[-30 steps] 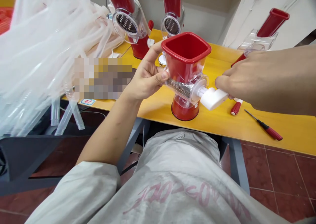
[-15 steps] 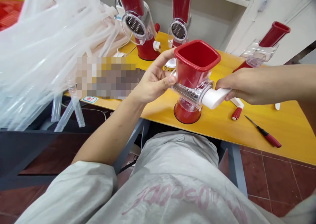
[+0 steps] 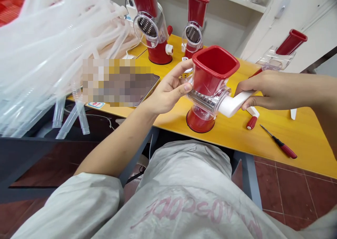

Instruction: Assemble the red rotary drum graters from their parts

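A red rotary grater (image 3: 209,88) with a square red hopper, a clear drum housing and a red round base stands near the front edge of the yellow table (image 3: 302,137). My left hand (image 3: 168,89) grips the housing from the left, thumb pressed on the clear part. My right hand (image 3: 263,89) is closed round the white crank handle (image 3: 234,103) that sticks out of the drum to the right.
Two more red graters (image 3: 152,24) (image 3: 195,24) stand at the back of the table, a third (image 3: 281,52) lies tilted at the right. A red-handled screwdriver (image 3: 280,144) and a small red-tipped part (image 3: 252,117) lie right of the grater. Clear plastic tubes (image 3: 47,52) pile up at left.
The white crank handle has swung upward with my right hand on it. The view shifted slightly; my left hand keeps its hold on the grater.
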Available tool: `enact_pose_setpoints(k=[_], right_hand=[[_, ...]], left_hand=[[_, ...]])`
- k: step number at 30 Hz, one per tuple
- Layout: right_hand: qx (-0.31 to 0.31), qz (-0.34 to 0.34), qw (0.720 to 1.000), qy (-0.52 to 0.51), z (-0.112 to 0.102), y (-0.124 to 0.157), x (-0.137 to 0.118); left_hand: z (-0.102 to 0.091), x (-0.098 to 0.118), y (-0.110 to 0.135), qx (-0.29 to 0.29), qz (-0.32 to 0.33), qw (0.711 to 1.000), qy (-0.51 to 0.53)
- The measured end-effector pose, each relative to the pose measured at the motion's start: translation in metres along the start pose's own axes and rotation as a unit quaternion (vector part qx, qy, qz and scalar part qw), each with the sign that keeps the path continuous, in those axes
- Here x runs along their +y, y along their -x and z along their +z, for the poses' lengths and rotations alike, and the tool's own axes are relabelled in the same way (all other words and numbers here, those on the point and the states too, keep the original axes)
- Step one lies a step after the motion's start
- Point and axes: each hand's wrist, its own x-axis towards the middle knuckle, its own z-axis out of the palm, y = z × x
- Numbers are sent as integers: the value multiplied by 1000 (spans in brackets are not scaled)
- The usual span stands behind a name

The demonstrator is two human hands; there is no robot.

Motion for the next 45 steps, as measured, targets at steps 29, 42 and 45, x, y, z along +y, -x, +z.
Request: enact_pose_setpoints(k=[29, 42, 45], right_hand=[[-38, 142, 923, -356, 134, 62, -55], [363, 135, 816, -430, 142, 164, 16], [458, 163, 817, -312, 125, 173, 21]], left_hand=[[-12, 43, -32, -175, 45, 963, -201], [43, 74, -20, -31, 85, 977, -195], [53, 81, -60, 38, 149, 960, -235]])
